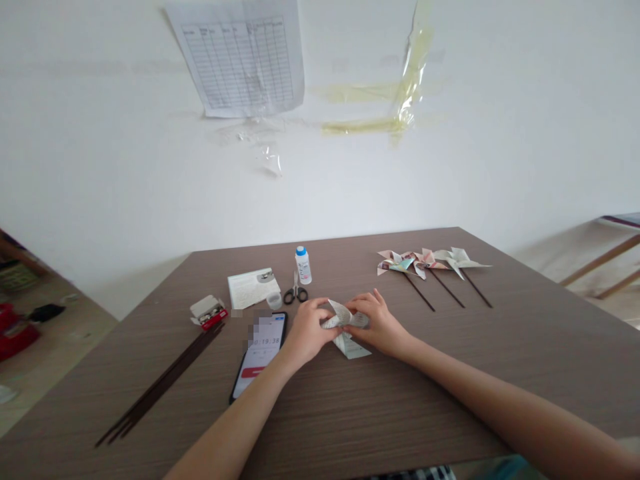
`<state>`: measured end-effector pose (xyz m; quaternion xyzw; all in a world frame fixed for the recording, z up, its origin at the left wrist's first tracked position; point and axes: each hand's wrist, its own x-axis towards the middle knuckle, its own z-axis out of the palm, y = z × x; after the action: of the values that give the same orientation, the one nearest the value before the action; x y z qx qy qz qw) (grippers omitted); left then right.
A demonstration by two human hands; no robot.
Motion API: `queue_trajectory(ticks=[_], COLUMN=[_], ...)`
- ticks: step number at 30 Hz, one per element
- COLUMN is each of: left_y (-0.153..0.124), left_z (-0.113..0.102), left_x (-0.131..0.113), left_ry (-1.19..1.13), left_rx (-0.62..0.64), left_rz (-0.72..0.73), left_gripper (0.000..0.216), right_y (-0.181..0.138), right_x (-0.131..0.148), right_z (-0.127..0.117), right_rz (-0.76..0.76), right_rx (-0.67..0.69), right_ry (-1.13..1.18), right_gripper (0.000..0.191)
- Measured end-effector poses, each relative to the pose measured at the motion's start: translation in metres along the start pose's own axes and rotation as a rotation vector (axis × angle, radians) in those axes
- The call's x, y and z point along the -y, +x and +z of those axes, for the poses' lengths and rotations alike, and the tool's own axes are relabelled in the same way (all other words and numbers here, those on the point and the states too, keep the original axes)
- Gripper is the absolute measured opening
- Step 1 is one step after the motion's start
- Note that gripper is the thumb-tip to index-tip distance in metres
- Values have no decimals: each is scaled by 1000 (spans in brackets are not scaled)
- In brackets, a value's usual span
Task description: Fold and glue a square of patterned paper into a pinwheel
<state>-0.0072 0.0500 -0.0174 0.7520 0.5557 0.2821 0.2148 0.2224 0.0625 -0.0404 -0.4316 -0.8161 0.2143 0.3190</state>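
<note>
Both my hands meet at the middle of the brown wooden table over a piece of folded printed paper. My left hand pinches the paper's left side with curled fingers. My right hand presses on its right side, fingers bent over the folded flaps. One corner of the paper sticks out below my hands and lies flat on the table.
Three finished paper pinwheels on dark sticks lie at the back right. A phone showing a timer lies left of my hands. Behind it are scissors, a glue bottle, a paper sheet, a small red box and several dark sticks.
</note>
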Motion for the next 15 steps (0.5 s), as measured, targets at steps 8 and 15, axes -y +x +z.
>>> queue_trajectory(ticks=[8,15], left_y=[-1,-1], left_z=[0,0], left_x=[-4,-5], left_ry=[41,37], left_rx=[17,15], left_rz=[-22,-29], left_gripper=[7,9], right_y=[2,3], right_x=[0,7], right_z=[-6,-8], right_rz=[21,49], right_rx=[96,122], right_ry=[-20,-19], right_gripper=[7,5])
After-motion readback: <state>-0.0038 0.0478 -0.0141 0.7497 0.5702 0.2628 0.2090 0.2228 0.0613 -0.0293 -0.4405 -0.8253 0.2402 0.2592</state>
